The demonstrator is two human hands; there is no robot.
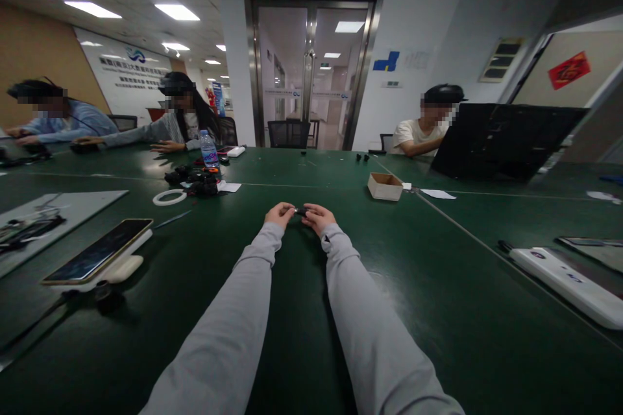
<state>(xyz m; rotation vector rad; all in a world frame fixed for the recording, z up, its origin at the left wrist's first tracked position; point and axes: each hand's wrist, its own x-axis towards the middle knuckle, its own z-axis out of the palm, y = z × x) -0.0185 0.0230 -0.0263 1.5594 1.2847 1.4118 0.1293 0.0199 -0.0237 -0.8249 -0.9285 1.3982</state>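
Both my arms, in light grey sleeves, reach forward over the green table. Between my hands is a small black piece with a lighter, shiny end on its left; it is too small to name more exactly. My left hand pinches the shiny end with its fingertips. The black end sits in the fingers of my right hand, which partly cover it. The piece is held level, just over the tabletop or touching it; I cannot tell which.
To the left lie a phone, a white tape ring and tangled black parts beside a water bottle. A small open box stands ahead right, with a white device nearer. Several people sit across the table.
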